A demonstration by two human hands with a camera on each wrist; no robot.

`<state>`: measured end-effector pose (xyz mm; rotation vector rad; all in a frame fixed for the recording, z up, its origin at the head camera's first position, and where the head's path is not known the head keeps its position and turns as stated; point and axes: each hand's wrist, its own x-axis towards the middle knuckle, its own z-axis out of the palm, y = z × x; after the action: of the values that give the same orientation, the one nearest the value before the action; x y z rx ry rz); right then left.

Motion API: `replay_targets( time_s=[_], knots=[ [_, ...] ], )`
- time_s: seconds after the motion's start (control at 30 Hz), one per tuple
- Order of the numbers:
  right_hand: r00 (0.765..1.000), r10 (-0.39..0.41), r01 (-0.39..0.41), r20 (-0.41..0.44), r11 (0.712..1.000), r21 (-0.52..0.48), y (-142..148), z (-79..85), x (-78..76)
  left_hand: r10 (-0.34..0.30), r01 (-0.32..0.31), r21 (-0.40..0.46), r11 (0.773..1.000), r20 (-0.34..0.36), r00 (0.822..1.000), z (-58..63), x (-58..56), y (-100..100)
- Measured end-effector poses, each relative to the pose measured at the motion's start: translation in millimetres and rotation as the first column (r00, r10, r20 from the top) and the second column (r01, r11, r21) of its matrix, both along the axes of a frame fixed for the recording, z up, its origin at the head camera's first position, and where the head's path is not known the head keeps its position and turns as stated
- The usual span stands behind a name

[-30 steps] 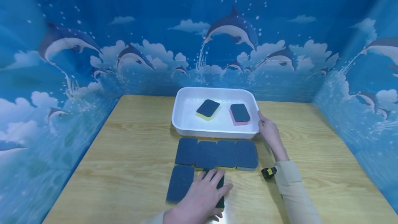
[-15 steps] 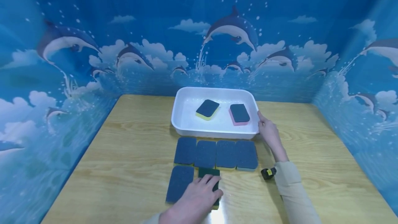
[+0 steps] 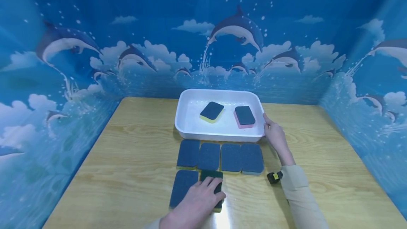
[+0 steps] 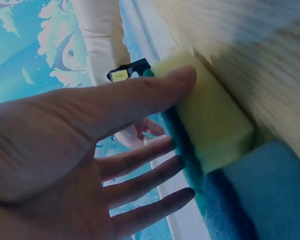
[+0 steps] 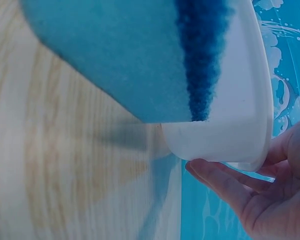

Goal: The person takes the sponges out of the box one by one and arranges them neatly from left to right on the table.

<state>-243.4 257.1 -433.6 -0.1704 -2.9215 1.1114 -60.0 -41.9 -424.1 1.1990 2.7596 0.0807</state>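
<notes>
My left hand (image 3: 201,199) lies over a sponge (image 3: 213,174) with the fingers nearly straight, their tips on its scouring face, and my thumb set well apart from them against the foam side; nothing is clenched. My right hand (image 3: 276,134) pinches the right-hand edge of a white tray (image 3: 219,136), thumb at the rim and fingers against the wall below.

From the left, a neighbouring sponge (image 3: 182,188) lies flat on the wooden table (image 3: 127,151), its top dark blue-grey. The one under my fingers sits just right of it, also flat, in front of a row of four sponges (image 3: 231,157). Its pad is a deep green that looks almost black from above, a thin layer next to the much thicker foam. That foam is pale yellow, smooth on the side where my thumb rests, with blunted corners.

Across the row the tops are dark blue; the rightmost shows blue foam below. Behind them, in the tray, a yellow-foamed sponge (image 3: 212,111) lies askew left of a pink-foamed sponge (image 3: 245,116), both dark side up. Furthest right, a small black device (image 3: 275,177) sits by the cuff of my pale sleeve (image 3: 302,195).
</notes>
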Motion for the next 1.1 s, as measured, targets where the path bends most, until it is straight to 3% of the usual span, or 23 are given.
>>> replay_targets(
  time_s=[0.17,0.3,0.47,0.6,0.77,0.9,1.0,1.1],
  knots=[
    [1.0,-0.006,0.006,0.013,1.0,-0.01,0,0.8,0.3,0.0,-0.001,0.036,0.999,0.018,1.0,1.9,-6.2,-4],
    [1.0,-0.004,0.004,0.012,1.0,-0.009,0,0.5,0.4,0.019,-0.009,0.168,0.986,-0.057,0.998,11.7,-18.3,-11],
    [1.0,0.004,-0.004,-0.004,1.0,-0.006,0,-0.1,0.5,0.178,-0.118,0.343,0.932,-0.147,0.973,33.0,-55.5,-29],
    [1.0,0.006,-0.006,-0.01,1.0,0.01,0,-1.7,-0.4,0.346,-0.248,0.433,0.867,-0.164,0.924,44.4,-89.8,-48],
    [1.0,-0.004,0.004,-0.004,1.0,0.022,0,-0.5,-0.8,0.524,-0.447,0.43,0.784,-0.073,0.849,38.5,-130.2,-70],
    [1.0,-0.003,0.004,-0.014,1.0,0.031,1,0.5,-0.5,0.585,-0.551,0.439,0.709,0.07,0.808,21.6,-155.4,-81],
    [1.0,0.005,-0.004,-0.02,1.0,0.03,2,-0.1,-0.8,0.589,-0.59,0.448,0.672,0.16,0.792,9.3,-166.2,-86],
    [1.0,0.009,-0.008,-0.021,1.0,0.029,2,-1.5,-1.2,0.556,-0.586,0.475,0.657,0.22,0.802,0.6,-171.4,-87]
  ],
)
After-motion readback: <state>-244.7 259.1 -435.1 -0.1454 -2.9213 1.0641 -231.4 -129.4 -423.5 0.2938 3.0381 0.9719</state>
